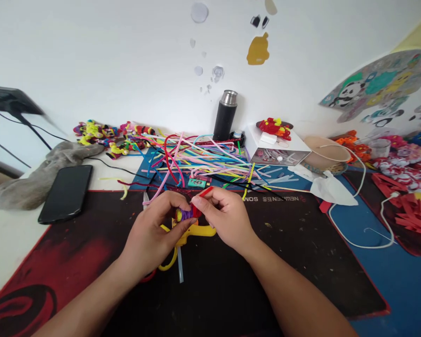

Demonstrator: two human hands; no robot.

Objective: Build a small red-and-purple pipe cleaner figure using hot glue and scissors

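Observation:
Between my fingers is a small pipe-cleaner figure (185,215) in purple, yellow and red. My left hand (157,229) is closed around its left side, thumb underneath. My right hand (227,215) pinches a red strip (206,191) that meets the figure's red part; fingers hide where they join. Below them on the black mat lies a yellow glue gun (199,230), partly covered by my hands, with a clear glue stick (180,267) sticking out toward me. Scissors with yellow and red handles (170,264) lie partly under my left hand.
A heap of colourful pipe cleaners (203,159) spreads behind the mat. A black thermos (225,114) and a white box (276,147) stand near the wall. At left lie a phone (66,194) and a grey plush (45,173). A white cable (354,244) loops on the right.

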